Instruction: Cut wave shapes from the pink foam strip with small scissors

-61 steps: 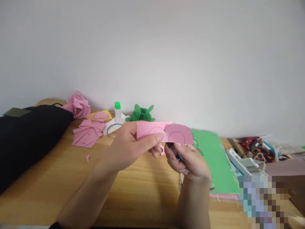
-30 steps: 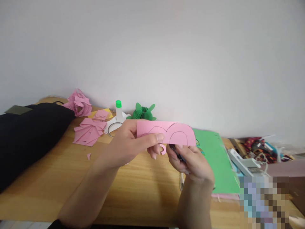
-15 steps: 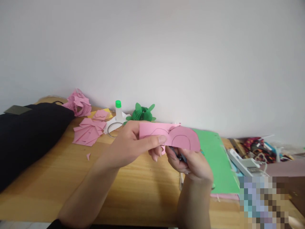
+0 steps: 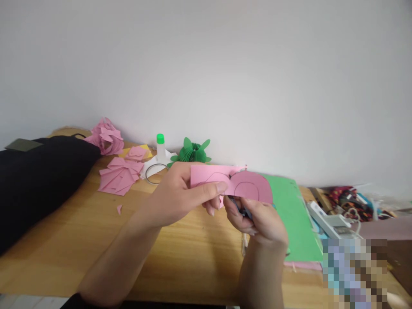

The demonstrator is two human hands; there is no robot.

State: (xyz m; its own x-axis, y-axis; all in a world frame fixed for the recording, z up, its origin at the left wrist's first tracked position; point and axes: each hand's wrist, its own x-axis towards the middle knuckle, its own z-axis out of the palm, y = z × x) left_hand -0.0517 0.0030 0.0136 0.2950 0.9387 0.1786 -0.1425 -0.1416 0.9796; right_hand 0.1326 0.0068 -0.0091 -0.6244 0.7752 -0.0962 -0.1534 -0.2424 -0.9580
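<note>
My left hand (image 4: 180,195) pinches a strip of pink paper (image 4: 209,177) between thumb and fingers, holding it up over the wooden table (image 4: 74,240). Curved pencil lines are drawn on the strip, and its right end (image 4: 252,186) is cut to a rounded shape. My right hand (image 4: 257,216) sits just under that rounded end, closed round the dark handles of scissors (image 4: 241,210); the blades are hidden behind the paper.
Pink paper scraps (image 4: 119,176) and a crumpled pink pile (image 4: 104,137) lie at the back left beside a black bag (image 4: 35,176). A green-capped glue bottle (image 4: 160,148), a green paper flower (image 4: 191,152), a green sheet (image 4: 292,219) and cluttered items (image 4: 341,210) lie around.
The pink strip has shifted slightly to the right and its right end has tilted as the cut ran further along the curved line. Both hands stay in much the same place.
</note>
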